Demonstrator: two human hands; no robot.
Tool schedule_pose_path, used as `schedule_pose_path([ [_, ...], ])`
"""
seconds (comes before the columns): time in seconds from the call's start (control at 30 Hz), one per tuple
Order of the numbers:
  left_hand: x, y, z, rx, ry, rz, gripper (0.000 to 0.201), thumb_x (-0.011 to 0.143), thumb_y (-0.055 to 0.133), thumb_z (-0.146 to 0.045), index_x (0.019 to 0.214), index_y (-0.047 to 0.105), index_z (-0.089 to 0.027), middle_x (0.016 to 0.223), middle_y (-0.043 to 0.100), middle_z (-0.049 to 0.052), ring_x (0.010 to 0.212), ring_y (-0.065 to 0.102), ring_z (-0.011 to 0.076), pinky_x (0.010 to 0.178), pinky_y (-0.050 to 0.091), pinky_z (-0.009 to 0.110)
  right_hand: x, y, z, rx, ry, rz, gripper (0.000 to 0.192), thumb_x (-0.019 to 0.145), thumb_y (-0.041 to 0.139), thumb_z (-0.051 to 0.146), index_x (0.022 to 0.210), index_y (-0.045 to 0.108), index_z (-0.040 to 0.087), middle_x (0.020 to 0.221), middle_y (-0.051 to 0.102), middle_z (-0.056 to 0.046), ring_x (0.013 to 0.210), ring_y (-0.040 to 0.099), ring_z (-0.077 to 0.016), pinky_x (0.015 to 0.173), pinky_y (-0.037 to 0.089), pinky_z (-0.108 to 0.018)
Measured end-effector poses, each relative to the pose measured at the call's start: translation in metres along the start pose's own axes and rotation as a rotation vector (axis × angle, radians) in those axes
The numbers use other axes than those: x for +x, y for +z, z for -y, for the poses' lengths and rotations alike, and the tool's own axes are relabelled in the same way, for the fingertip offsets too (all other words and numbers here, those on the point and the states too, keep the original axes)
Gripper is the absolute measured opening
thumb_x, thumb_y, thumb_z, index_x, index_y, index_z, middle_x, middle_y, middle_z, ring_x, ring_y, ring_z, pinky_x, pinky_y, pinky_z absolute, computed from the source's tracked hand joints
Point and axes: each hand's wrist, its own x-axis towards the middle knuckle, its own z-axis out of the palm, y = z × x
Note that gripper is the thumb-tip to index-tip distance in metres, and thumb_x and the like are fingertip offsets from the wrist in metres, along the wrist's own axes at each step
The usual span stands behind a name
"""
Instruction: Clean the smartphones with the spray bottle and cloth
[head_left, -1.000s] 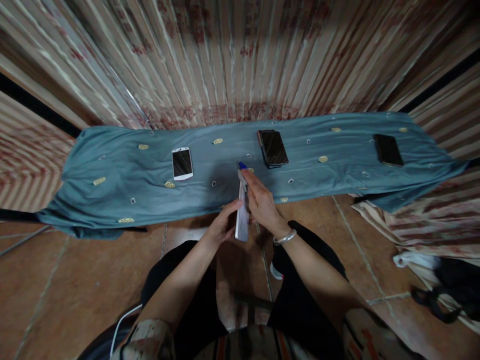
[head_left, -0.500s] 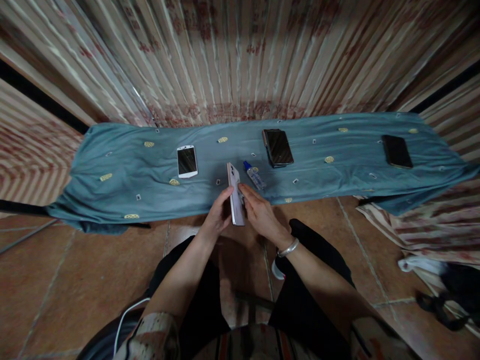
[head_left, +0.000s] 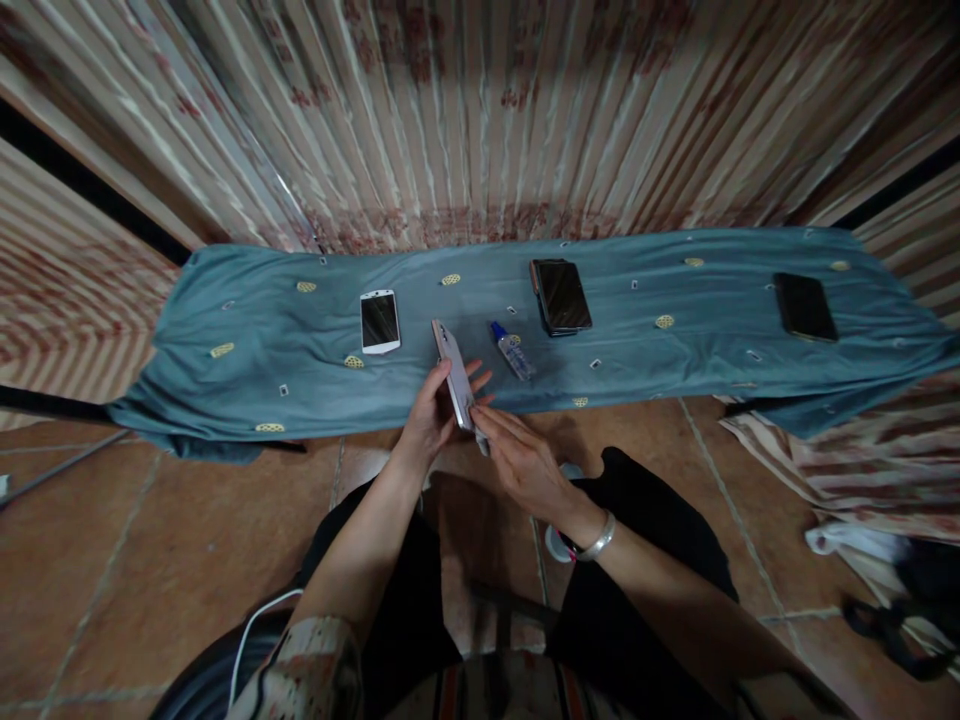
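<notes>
My left hand (head_left: 429,418) grips a pale pink phone (head_left: 452,369), held on edge and tilted, just above the near edge of the teal cloth (head_left: 247,370). My right hand (head_left: 521,462) touches the phone's lower end with its fingertips; a silver bangle (head_left: 592,545) circles that wrist. A small clear spray bottle (head_left: 513,351) with a blue cap lies on the cloth to the right of the phone, free of both hands.
On the cloth lie a white phone (head_left: 379,321) at left, a dark phone in a case (head_left: 561,296) at centre right, and a black phone (head_left: 805,306) far right. Striped curtains (head_left: 480,120) hang behind. Brown floor tiles (head_left: 150,560) lie below; bags (head_left: 885,580) sit at right.
The spray bottle left my right hand and now lies on the cloth. The pink phone moved left and tilted in my left hand; my right hand dropped to its lower end.
</notes>
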Motion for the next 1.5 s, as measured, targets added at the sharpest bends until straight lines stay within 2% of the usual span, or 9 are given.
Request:
schedule_pose_path([
  [0.23, 0.006, 0.008, 0.012, 0.024, 0.001, -0.015, 0.045, 0.071, 0.076, -0.044, 0.106, 0.063, -0.018, 0.127, 0.066, 0.013, 0.127, 0.058, 0.0341, 0.103, 0.049, 0.051, 0.007, -0.011, 0.005, 0.029, -0.028, -0.053, 0.052, 0.098, 0.036, 0.011, 0.146, 0.051, 0.024, 0.142, 0.061, -0.008, 0.136, 0.053, -0.0193, 0.117, 0.045, -0.042],
  [0.37, 0.009, 0.018, 0.026, 0.044, 0.026, -0.007, 0.049, 0.06, 0.084, -0.04, 0.099, 0.064, -0.018, 0.108, 0.073, 0.009, 0.111, 0.067, 0.0278, 0.096, 0.052, 0.04, 0.015, -0.021, -0.009, 0.057, 0.136, -0.085, 0.047, 0.095, 0.04, 0.015, 0.138, 0.059, 0.022, 0.138, 0.064, -0.007, 0.132, 0.058, -0.0189, 0.113, 0.046, -0.039],
  [0.57, 0.014, 0.03, 0.035, 0.087, 0.062, -0.027, 0.05, 0.059, 0.086, -0.04, 0.099, 0.063, -0.019, 0.089, 0.073, 0.002, 0.087, 0.07, 0.0212, 0.076, 0.054, 0.032, 0.02, -0.039, -0.037, 0.246, 0.446, -0.22, 0.037, 0.085, 0.043, 0.021, 0.102, 0.075, 0.021, 0.098, 0.078, -0.004, 0.089, 0.072, -0.0193, 0.084, 0.057, -0.034],
  [0.7, 0.021, 0.038, 0.036, 0.074, 0.074, -0.094, 0.052, 0.058, 0.087, -0.04, 0.098, 0.061, -0.021, 0.09, 0.072, -0.001, 0.079, 0.068, 0.0174, 0.068, 0.05, 0.03, 0.018, -0.052, -0.047, 0.366, 0.514, -0.153, 0.034, 0.085, 0.043, 0.027, 0.086, 0.076, 0.02, 0.081, 0.077, -0.002, 0.07, 0.069, -0.016, 0.064, 0.054, -0.026],
  [0.8, 0.027, 0.049, 0.038, 0.088, 0.117, -0.121, 0.053, 0.055, 0.089, -0.038, 0.096, 0.06, -0.021, 0.085, 0.07, -0.003, 0.071, 0.063, 0.0133, 0.068, 0.047, 0.028, 0.013, -0.06, -0.05, 0.31, 0.523, -0.115, 0.034, 0.091, 0.047, 0.038, 0.092, 0.077, 0.021, 0.08, 0.076, -0.002, 0.07, 0.068, -0.0159, 0.061, 0.052, -0.025],
  [0.93, 0.037, 0.065, 0.039, 0.152, 0.184, -0.108, 0.052, 0.054, 0.09, -0.037, 0.092, 0.06, -0.019, 0.075, 0.064, -0.005, 0.066, 0.059, 0.0099, 0.068, 0.045, 0.025, 0.007, -0.069, -0.055, 0.243, 0.508, -0.09, 0.039, 0.093, 0.053, 0.052, 0.107, 0.075, 0.023, 0.089, 0.078, -0.003, 0.081, 0.071, -0.0182, 0.072, 0.055, -0.029],
  [1.13, 0.051, 0.089, 0.044, 0.197, 0.234, -0.167, 0.051, 0.055, 0.09, -0.029, 0.093, 0.057, -0.02, 0.077, 0.065, -0.006, 0.071, 0.062, 0.0113, 0.07, 0.047, 0.025, 0.001, -0.078, -0.067, 0.224, 0.479, -0.105, 0.042, 0.09, 0.059, 0.052, 0.115, 0.073, 0.021, 0.094, 0.078, -0.003, 0.086, 0.071, -0.0212, 0.082, 0.055, -0.035],
  [1.3, 0.064, 0.107, 0.046, 0.199, 0.225, -0.121, 0.041, 0.062, 0.086, -0.023, 0.091, 0.057, -0.02, 0.077, 0.066, -0.005, 0.071, 0.063, 0.0109, 0.071, 0.048, 0.024, 0.003, -0.085, -0.073, 0.189, 0.49, -0.255, 0.036, 0.09, 0.056, 0.048, 0.103, 0.076, 0.022, 0.079, 0.075, -0.002, 0.072, 0.067, -0.0187, 0.072, 0.054, -0.031],
  [1.5, 0.091, 0.116, 0.043, 0.195, 0.16, -0.023, 0.035, 0.065, 0.085, -0.027, 0.086, 0.058, -0.021, 0.077, 0.069, -0.003, 0.077, 0.067, 0.0154, 0.076, 0.051, 0.028, 0.014, -0.09, -0.099, 0.489, 0.673, -0.509, 0.037, 0.064, 0.077, 0.057, 0.078, 0.073, 0.023, 0.064, 0.067, 0.001, 0.06, 0.058, -0.0153, 0.054, 0.047, -0.026],
])
